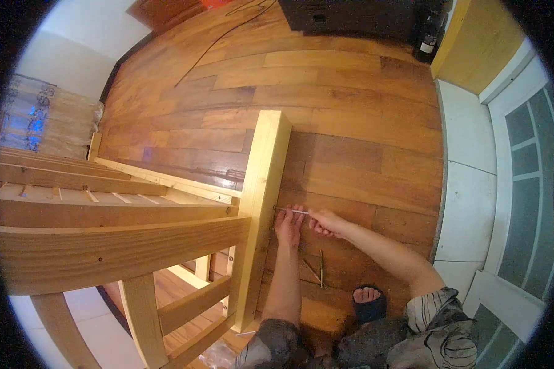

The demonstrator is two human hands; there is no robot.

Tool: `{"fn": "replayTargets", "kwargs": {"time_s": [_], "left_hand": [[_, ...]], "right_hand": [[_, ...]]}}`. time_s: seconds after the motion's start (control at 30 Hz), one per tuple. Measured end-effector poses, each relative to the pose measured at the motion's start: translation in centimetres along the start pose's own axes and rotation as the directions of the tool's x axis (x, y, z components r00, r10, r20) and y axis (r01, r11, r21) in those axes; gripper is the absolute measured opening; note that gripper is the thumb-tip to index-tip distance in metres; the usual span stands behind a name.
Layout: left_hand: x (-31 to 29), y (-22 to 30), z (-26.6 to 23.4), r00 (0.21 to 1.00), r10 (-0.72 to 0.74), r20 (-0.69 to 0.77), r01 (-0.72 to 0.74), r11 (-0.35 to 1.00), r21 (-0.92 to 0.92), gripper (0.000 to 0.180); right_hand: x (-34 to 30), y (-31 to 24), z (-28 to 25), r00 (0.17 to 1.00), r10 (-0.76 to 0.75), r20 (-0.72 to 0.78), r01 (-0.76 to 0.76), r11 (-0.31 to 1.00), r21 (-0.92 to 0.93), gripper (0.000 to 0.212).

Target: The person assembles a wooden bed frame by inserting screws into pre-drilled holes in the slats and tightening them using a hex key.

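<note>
A screwdriver (299,211) with a thin, pale metal shaft runs level toward the side of a square wooden post (263,184). My right hand (327,223) is closed round its rear end, so the handle is hidden. Palm up beside the post, my left hand (288,229) has its fingers curled about the front of the shaft. At the tip, a small dark spot shows on the post's side; what the tip meets is too small to make out. The post belongs to a pale wooden frame with rails and slats (123,252).
Two thin metal rods (317,270) lie on the plank floor below my hands, near my sandalled foot (368,301). A dark cabinet (351,18) and a bottle (427,44) stand at the far side. A black cable (218,40) trails across the floor. To the right is a white-framed glazed door (523,178).
</note>
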State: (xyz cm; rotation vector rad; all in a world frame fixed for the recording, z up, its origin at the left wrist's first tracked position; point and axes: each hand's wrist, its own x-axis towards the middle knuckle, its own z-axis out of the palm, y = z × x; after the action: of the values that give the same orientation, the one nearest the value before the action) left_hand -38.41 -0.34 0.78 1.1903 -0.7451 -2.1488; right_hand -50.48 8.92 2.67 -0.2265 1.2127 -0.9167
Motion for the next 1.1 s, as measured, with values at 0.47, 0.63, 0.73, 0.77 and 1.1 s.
{"fn": "replayTargets", "kwargs": {"time_s": [0.47, 0.63, 0.73, 0.77, 1.1], "left_hand": [[0.2, -0.3, 0.8, 0.995, -0.021, -0.097, 0.016, 0.998, -0.058, 0.02], [0.3, -0.2, 0.6, 0.997, -0.031, -0.068, 0.026, 0.997, -0.078, 0.023], [0.1, -0.2, 1.2, 1.0, -0.018, -0.004, 0.017, 0.997, -0.076, 0.024], [-0.1, -0.2, 1.5, 1.0, -0.003, 0.026, 0.004, 0.998, -0.068, 0.024], [0.7, -0.7, 0.3, 0.999, -0.007, -0.034, 0.004, 0.996, -0.089, 0.024]], "right_hand": [[1.1, 0.2, -0.9, 0.995, 0.097, 0.022, -0.099, 0.975, 0.201, 0.049], [0.2, 0.9, -0.4, 0.662, -0.733, -0.155, 0.165, 0.344, -0.924, 0.042], [1.5, 0.7, 0.0, 0.838, -0.455, -0.301, 0.142, 0.715, -0.685, 0.046], [1.6, 0.5, -0.6, 0.838, -0.454, -0.304, 0.14, 0.716, -0.684, 0.046], [-2.0, -1.0, 0.7, 0.66, -0.733, 0.168, 0.25, 0.003, -0.968, 0.038]]}}
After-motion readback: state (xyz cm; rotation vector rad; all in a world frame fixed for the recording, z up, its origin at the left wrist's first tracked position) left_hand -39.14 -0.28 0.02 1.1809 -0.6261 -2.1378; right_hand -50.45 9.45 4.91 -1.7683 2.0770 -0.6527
